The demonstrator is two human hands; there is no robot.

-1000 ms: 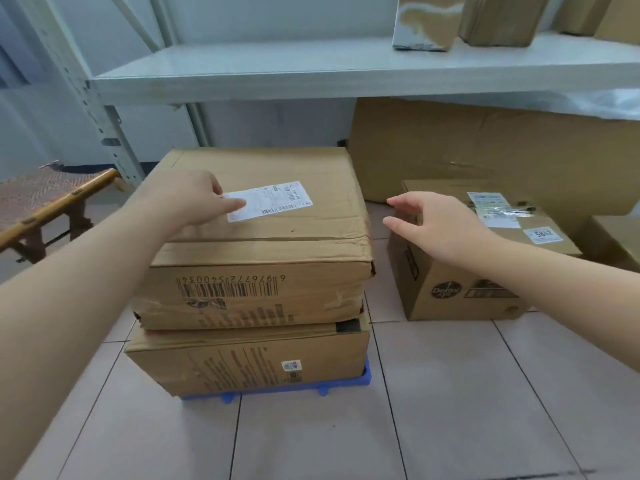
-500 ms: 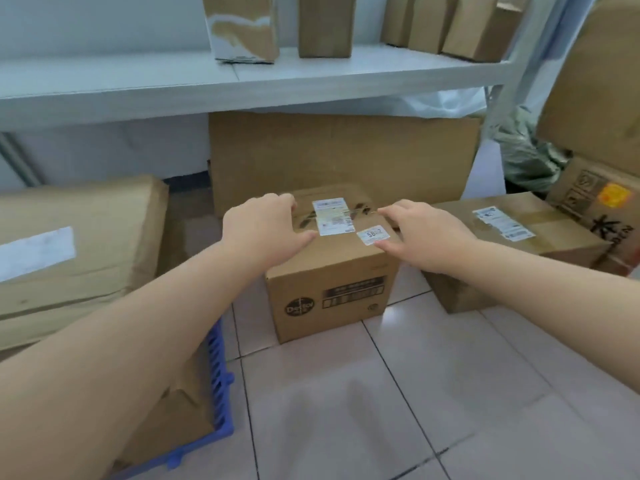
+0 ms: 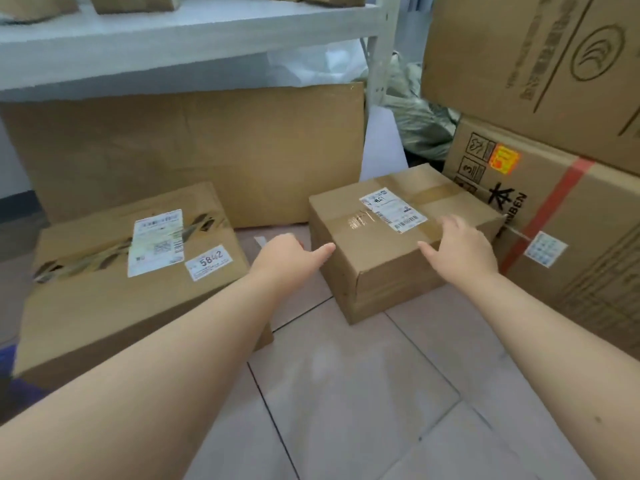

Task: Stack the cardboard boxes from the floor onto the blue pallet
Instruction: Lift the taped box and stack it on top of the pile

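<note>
A small taped cardboard box [image 3: 384,251] with a white shipping label stands on the tiled floor right of centre. My right hand [image 3: 460,251] lies open on its near right top edge. My left hand [image 3: 287,261] hovers just left of that box, thumb almost at its left corner, holding nothing. A second box [image 3: 114,292] with a "5842" sticker sits on the floor to the left, partly behind my left forearm. A sliver of the blue pallet [image 3: 7,362] shows at the left edge.
A large flat cardboard sheet [image 3: 207,150] leans under the grey shelf [image 3: 173,46] at the back. Big stacked cartons [image 3: 561,216] stand close on the right, touching the small box. Crumpled bags [image 3: 419,119] lie behind.
The view has swung right, away from the pallet stack. Both hands left the "5842" box and moved to the smaller box on its right.
</note>
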